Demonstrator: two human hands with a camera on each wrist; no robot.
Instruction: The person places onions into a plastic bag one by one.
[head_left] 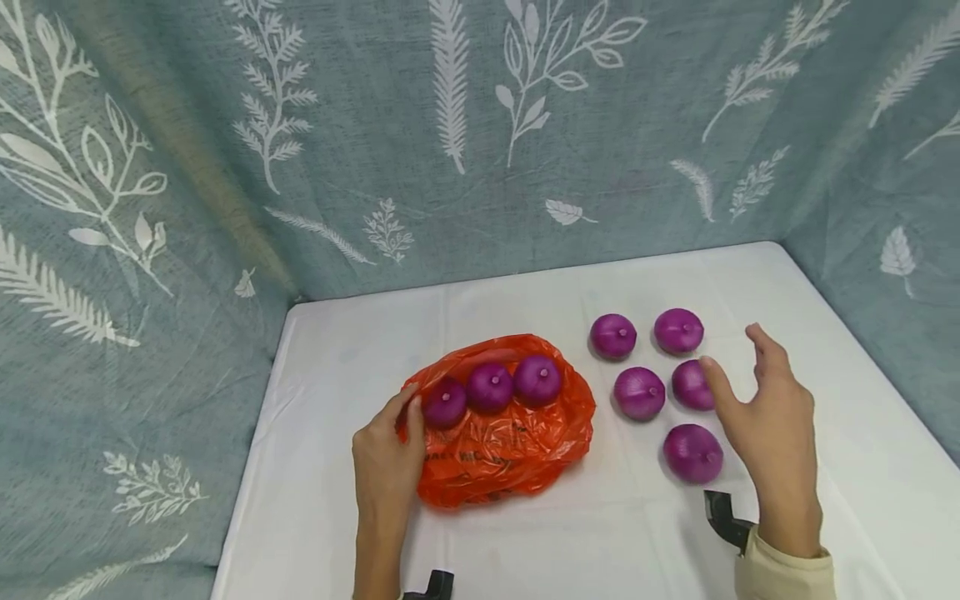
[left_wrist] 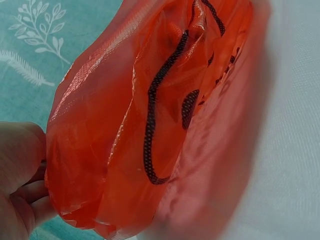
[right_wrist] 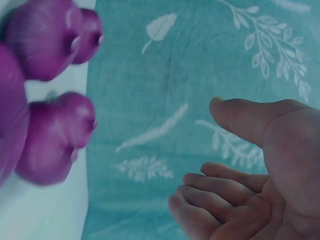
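My left hand [head_left: 388, 454] pinches the left rim of an orange-red plastic bag [head_left: 487, 475] with dark print. Three red onions [head_left: 491, 387] sit in a row in the bag's mouth. In the left wrist view the bag [left_wrist: 110, 140] bulges beside the left hand's [left_wrist: 22, 182] curled fingers, and the onions are hidden. My right hand [head_left: 780, 429] is held with thumb and fingers spread and nothing between them. It is just right of several loose red onions [head_left: 693, 454], its thumb overlapping one of them. The right wrist view has the hand [right_wrist: 245, 170] apart from the onions [right_wrist: 45, 40].
A white cloth [head_left: 352, 350] covers the table under the bag and onions. Blue-green fabric with white leaf prints [head_left: 405, 108] hangs behind and along both sides. A black wrist mount [head_left: 723, 517] is worn at the right wrist, below a beige sleeve [head_left: 783, 575].
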